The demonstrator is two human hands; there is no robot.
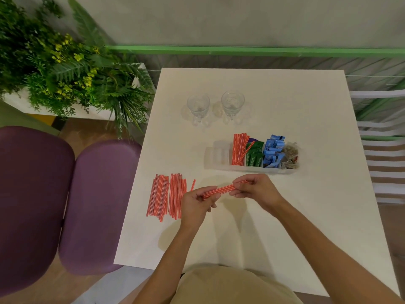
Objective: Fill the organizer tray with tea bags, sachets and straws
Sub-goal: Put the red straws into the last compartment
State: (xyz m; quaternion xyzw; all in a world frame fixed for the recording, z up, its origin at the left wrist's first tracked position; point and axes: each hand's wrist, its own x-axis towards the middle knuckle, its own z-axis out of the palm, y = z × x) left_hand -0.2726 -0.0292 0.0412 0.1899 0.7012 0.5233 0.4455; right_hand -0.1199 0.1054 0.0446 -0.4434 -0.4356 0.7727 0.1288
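Observation:
A small bundle of red-and-white striped straws [223, 189] is held level above the white table between both hands. My left hand [197, 202] pinches its left end and my right hand [255, 189] grips its right end. A pile of loose straws [167, 197] lies on the table to the left of my left hand. Beyond the hands sits the clear organizer tray [217, 153]. It holds upright straws [238, 149], green sachets [254, 155], blue sachets [272, 151] and tea bags [290, 155]. Its leftmost compartment looks empty.
Two clear glass cups [198, 106] [232, 103] stand at the far side of the table [306, 216]. Purple seats [96, 205] sit off the table's left edge, with a green planter [65, 69] behind them. White slatted chairs [385, 154] stand on the right.

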